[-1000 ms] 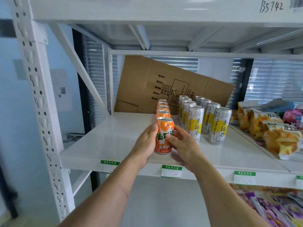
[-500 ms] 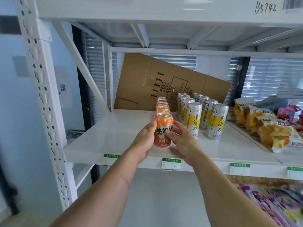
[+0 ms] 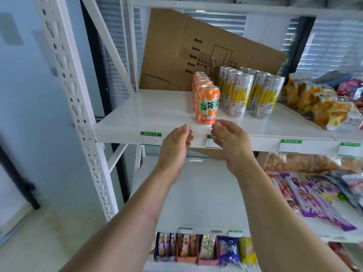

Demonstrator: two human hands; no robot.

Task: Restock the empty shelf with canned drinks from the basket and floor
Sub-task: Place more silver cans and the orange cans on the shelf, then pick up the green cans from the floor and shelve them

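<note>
An orange can (image 3: 207, 105) stands upright at the front of a row of orange cans (image 3: 200, 80) on the white shelf (image 3: 153, 112). To its right stand two rows of tall silver-and-yellow cans (image 3: 238, 95). My left hand (image 3: 175, 146) and my right hand (image 3: 229, 140) hover just below and in front of the orange can, palms facing each other, fingers relaxed, holding nothing. Neither hand touches the can. No basket or floor cans show in this view.
A flattened cardboard box (image 3: 196, 50) leans against the back of the shelf. Snack bags (image 3: 322, 107) fill the shelf's right side. Lower shelves hold purple packets (image 3: 306, 195) and small boxed snacks (image 3: 204, 250). A white perforated upright (image 3: 78, 114) stands at left.
Both hands have let go of the front orange can and drawn back toward me and down. The can stays standing on the shelf. The view has tilted downward.
</note>
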